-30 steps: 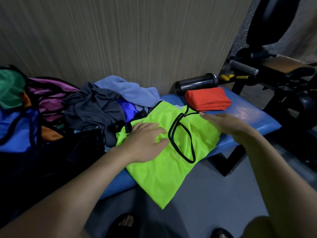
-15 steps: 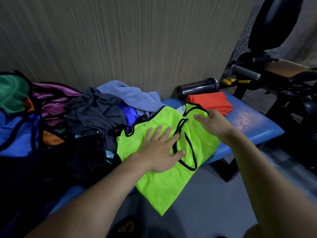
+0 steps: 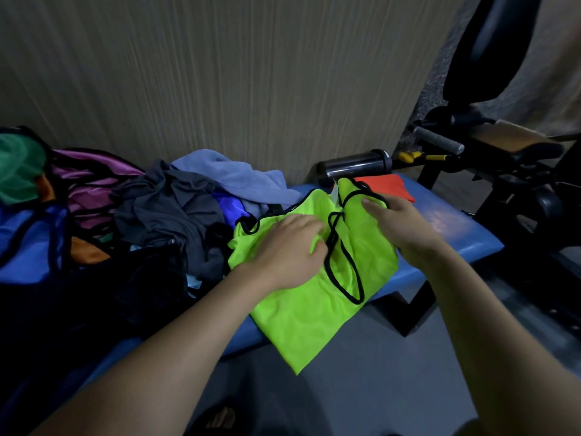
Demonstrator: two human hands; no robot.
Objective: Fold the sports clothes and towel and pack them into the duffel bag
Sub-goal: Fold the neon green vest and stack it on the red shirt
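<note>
- Fingers (image 3: 317, 239) of our left hand (image 3: 283, 250) curl down onto the middle of the neon green vest (image 3: 314, 309) and seem to gather a little of its cloth beside the black trim, though we cannot tell for sure whether they pinch it or only press.
- Our right hand (image 3: 396, 225) is curled round the vest's upper right part, near the shoulder strap, and lifts that part off the worktop (image 3: 456, 234).
- This vest lies on the blue worktop in front of us, with its lower corner hanging over the near edge; we judge it is in mid-fold, not yet a neat stack.
- Behind the right hand an orange garment (image 3: 396, 187) lies flat and folded, so we count one piece as done.
- To the left a heap waits unfolded: a dark grey garment (image 3: 169, 212), a light blue towel (image 3: 239, 177), a bright blue piece (image 3: 228, 206) and purple cloth (image 3: 91, 180).
- At far left dark fabric with blue panels (image 3: 28, 247) may be the duffel bag, but we cannot tell; we see nothing packed yet.
- Most of the task is left, by our reckoning.
</note>
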